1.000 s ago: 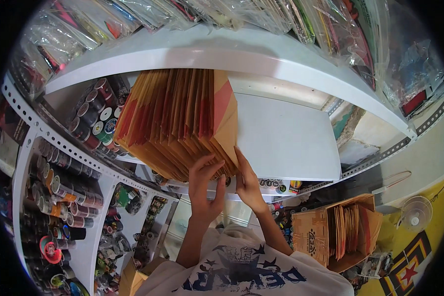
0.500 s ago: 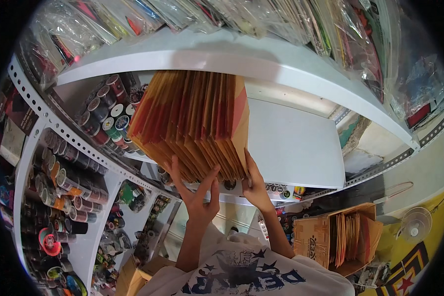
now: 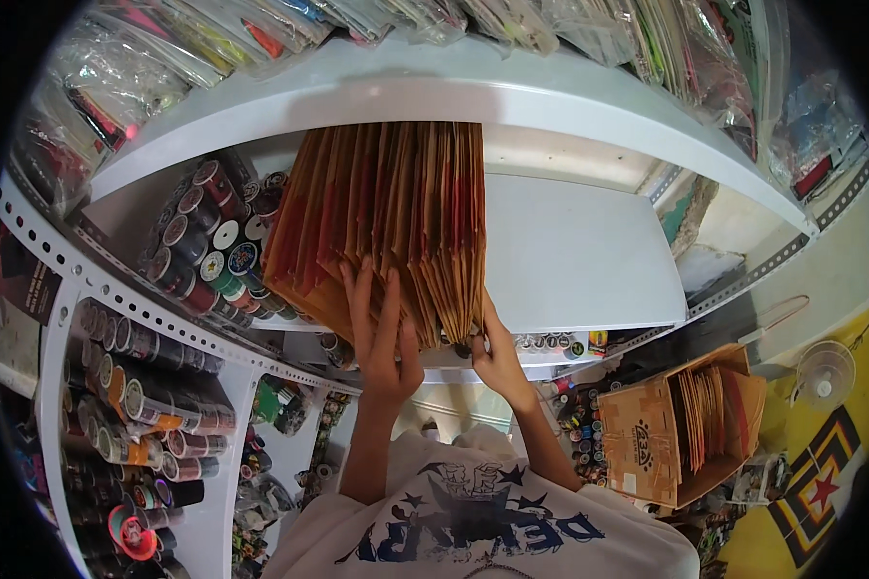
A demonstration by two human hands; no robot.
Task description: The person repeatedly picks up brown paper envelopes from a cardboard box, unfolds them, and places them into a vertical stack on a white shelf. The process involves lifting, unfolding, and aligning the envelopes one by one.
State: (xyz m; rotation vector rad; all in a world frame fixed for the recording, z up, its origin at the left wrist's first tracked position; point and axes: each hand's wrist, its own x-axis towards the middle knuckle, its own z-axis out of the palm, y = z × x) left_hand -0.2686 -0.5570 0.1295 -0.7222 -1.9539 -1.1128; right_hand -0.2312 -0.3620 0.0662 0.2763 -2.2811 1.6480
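A thick stack of brown envelopes (image 3: 377,203) with reddish bands stands on edge on a white shelf (image 3: 579,251), its top ends beneath the upper shelf's lip (image 3: 434,96). My left hand (image 3: 384,357) has its fingers stretched out against the lower edges of the envelopes, left of centre. My right hand (image 3: 495,362) grips the lower right side of the stack, its thumb near the bottom corner and the other fingers partly hidden.
Round containers (image 3: 203,232) sit left of the envelopes and fill the left shelves (image 3: 179,396). Plastic-bagged items (image 3: 212,39) line the upper shelf. A cardboard box (image 3: 637,434) with envelopes is at lower right, beside a fan (image 3: 821,376); perforated metal uprights (image 3: 97,270) frame the shelving.
The stack has shifted right and further under the upper shelf. My left hand has moved left and up, its fingers stretched higher along the envelopes. My right hand stays at the stack's right side.
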